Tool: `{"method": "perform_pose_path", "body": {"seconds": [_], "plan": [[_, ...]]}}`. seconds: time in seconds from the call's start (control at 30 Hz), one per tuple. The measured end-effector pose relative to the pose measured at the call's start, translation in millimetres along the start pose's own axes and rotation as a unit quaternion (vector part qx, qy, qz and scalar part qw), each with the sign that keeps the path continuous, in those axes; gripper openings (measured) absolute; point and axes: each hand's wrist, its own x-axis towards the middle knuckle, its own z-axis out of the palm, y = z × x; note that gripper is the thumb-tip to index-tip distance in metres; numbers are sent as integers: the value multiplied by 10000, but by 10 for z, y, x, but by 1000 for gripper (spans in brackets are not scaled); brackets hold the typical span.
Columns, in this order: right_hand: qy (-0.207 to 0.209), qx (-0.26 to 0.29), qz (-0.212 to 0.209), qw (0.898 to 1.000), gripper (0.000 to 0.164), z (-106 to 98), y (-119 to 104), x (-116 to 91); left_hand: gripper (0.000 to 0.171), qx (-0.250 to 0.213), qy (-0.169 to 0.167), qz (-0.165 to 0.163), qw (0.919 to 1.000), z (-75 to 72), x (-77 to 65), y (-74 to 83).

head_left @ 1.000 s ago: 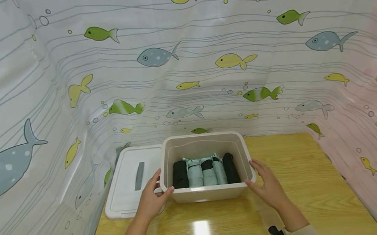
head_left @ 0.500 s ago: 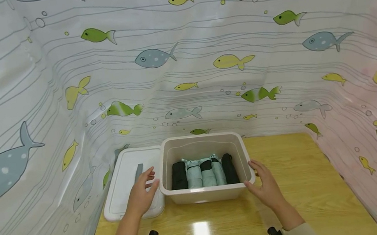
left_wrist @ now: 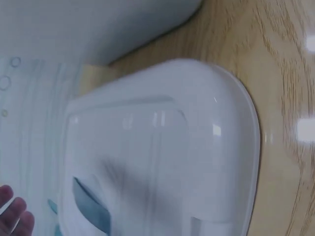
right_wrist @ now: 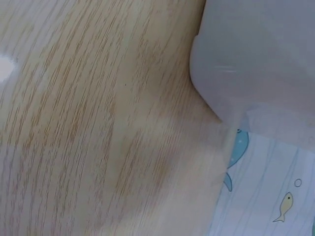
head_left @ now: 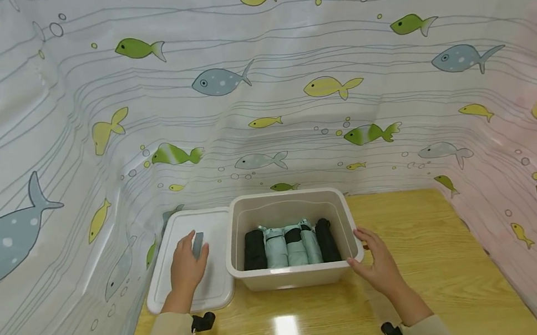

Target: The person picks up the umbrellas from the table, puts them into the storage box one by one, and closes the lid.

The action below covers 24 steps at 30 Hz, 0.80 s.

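Observation:
A beige plastic storage box (head_left: 294, 277) stands on the wooden table without its lid. Inside, several rolled bundles lie side by side, black (head_left: 256, 250) at the ends and pale mint (head_left: 276, 249) between. My right hand (head_left: 381, 265) holds the box's front right corner, thumb at the front rim and fingers along the side. To the left lies the white lid (head_left: 219, 277) with a grey handle (head_left: 198, 245). My left hand (head_left: 186, 267) hovers over the lid by the handle, fingers apart and holding nothing; its fingertips (left_wrist: 17, 216) show in the left wrist view.
The wooden table (head_left: 407, 228) extends to the right and front of the box. A fish-patterned curtain (head_left: 265, 140) hangs behind and along both sides. Lid and box stand close together.
My left hand has let go of the box's left edge and moved left over the lid. My right hand has stayed at the box's corner.

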Motion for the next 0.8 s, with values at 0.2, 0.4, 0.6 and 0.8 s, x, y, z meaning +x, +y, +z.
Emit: {"method": "perform_pose_path", "body": {"seconds": [0.2, 0.4, 0.6, 0.8], "plan": [[76, 137, 19, 9999, 72, 18, 29, -4, 54, 15, -584, -131, 9982, 76, 77, -239], [145, 191, -138, 9996, 73, 26, 64, 5, 54, 73, -1011, -206, 9946, 154, 109, -400], [114, 261, -198, 9994, 73, 16, 72, 6, 55, -57, -1176, -276, 9927, 208, 159, -430], [153, 383, -194, 9990, 74, 54, 90, -1, 52, -11, -1028, -282, 9943, 242, 172, -477]]}}
